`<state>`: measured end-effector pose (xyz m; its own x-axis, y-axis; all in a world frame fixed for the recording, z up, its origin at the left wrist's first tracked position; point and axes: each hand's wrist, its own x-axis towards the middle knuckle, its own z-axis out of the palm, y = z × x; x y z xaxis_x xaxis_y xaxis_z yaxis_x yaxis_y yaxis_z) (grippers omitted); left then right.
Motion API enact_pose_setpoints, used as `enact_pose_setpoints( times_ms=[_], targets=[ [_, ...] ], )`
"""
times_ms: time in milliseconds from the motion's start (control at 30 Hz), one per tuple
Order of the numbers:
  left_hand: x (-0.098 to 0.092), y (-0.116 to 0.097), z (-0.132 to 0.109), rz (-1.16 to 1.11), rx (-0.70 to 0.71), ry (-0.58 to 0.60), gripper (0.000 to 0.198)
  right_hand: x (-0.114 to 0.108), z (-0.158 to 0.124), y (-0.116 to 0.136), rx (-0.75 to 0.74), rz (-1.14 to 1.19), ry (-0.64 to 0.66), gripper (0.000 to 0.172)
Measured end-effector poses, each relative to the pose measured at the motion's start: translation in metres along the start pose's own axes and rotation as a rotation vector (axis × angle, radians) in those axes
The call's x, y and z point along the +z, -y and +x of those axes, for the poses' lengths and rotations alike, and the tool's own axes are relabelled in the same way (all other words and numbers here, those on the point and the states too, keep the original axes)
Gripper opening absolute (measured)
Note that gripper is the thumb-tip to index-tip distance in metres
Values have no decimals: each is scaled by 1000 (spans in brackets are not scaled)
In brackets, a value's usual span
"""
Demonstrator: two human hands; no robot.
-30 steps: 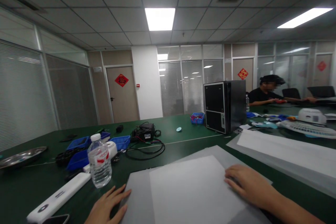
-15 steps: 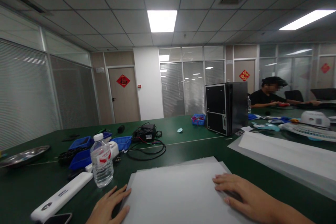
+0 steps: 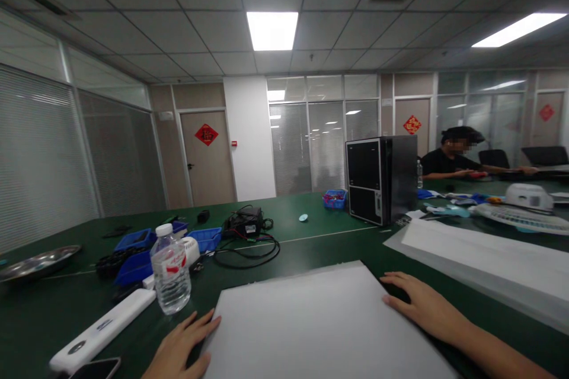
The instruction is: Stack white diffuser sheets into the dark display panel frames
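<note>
A stack of large white paper sheets [image 3: 297,320] lies in front of me on the green table, its near part cut off by the bottom of the view. My left hand [image 3: 183,346] rests against the left edge, fingers apart and fingertips on the paper. On the opposite side, my right hand [image 3: 420,305] touches the right edge with its thumb, the other fingers stretched out beyond the rim. Neither hand grips anything. Just beyond my left hand stands a clear water bottle [image 3: 171,275] with a white cap.
Left of the bottle lie a long white device [image 3: 104,328], a phone [image 3: 95,369], blue trays [image 3: 136,266] and a metal dish [image 3: 40,263]. A black adapter with cables [image 3: 244,225] and a computer tower [image 3: 380,180] stand farther back. More white sheets [image 3: 480,260] lie right; a person [image 3: 448,160] sits beyond.
My right hand has moved off the top of the paper to its right edge. Sheets that stuck out at the sides now line up more evenly. My left hand stays nearly in place.
</note>
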<state>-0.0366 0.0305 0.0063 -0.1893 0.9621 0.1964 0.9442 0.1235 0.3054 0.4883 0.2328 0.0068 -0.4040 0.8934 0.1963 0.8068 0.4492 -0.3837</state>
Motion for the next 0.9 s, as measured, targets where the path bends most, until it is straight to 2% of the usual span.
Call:
enact_pose_setpoints(
  times_ms=[333,600,733,833,900],
  targets=[
    [7,-2,6,73,3,-6,48,7,3,-6,20,32,16,69],
    [8,-16,2,71,-5,1,51,14,6,-6,63,16,-51,66],
    [8,-17,0,61,39,32,54,15,8,-6,51,21,-61,60],
    [12,-13,1,52,78,49,58,3,13,-21,25,-41,-101,59],
    [17,-8,3,40,84,37,59,-8,16,-46,50,-140,-183,60]
  ],
)
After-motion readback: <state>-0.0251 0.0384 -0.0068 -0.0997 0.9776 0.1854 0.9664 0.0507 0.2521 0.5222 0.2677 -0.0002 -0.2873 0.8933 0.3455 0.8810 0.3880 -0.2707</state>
